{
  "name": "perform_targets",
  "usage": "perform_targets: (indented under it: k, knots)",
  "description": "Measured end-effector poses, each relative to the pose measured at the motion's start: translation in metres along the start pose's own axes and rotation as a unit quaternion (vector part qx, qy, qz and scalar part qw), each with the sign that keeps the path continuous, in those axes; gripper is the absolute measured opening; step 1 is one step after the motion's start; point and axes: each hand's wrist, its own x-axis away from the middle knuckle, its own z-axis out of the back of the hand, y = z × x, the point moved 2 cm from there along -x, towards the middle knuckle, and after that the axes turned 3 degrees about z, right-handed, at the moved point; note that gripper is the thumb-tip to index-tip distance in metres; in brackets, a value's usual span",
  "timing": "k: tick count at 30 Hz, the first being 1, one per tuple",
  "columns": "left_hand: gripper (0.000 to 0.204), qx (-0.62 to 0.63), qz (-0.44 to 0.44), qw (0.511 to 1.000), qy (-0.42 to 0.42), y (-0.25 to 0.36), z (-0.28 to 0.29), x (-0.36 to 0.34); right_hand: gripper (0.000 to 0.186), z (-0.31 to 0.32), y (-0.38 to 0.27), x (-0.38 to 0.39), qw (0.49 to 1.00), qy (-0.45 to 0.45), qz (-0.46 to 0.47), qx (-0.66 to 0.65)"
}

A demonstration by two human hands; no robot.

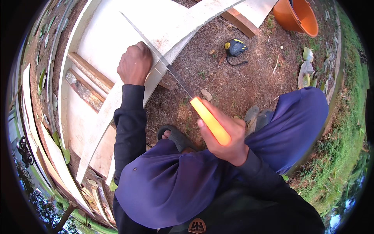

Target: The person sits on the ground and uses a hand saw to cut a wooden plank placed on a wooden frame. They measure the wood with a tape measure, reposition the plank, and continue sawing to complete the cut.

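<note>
My right hand (226, 134) is wrapped round the orange handle of a handsaw (211, 121). Its thin, tapering blade slants up and to the left, crossing a long pale board (102, 113). On that board, just left of the blade, rests my left hand (134, 63), closed with knuckles up; its fingertips are hidden, and it appears to grip the board's edge. Beneath the long board lies a wide white panel (117, 27), with brown wood blocks (91, 72) under or beside it.
A black and yellow tape measure (235, 47) lies on the dirt to the right. Farther off stands an orange bucket (296, 17), tipped somewhat. Pale wood strips (58, 156) lie at the left. My knees (167, 183) and a dark sandal (177, 136) are close to the work.
</note>
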Motion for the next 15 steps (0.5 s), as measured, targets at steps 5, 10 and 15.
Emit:
perform_targets:
  k: [5, 10, 15]
  knots:
    - [0.038, 0.012, 0.015, 1.000, -0.020, 0.003, 0.001, -0.004, 0.038, -0.018, 0.013, -0.035, 0.999, 0.017, 0.030, -0.009]
    - [0.039, 0.016, 0.019, 1.000, 0.000, 0.000, 0.004, -0.012, 0.043, 0.043, -0.009, 0.053, 0.997, -0.038, -0.003, 0.060]
    - [0.042, 0.032, 0.002, 0.999, -0.017, 0.001, -0.001, -0.009, 0.037, -0.037, 0.018, -0.060, 0.998, 0.032, 0.039, -0.040]
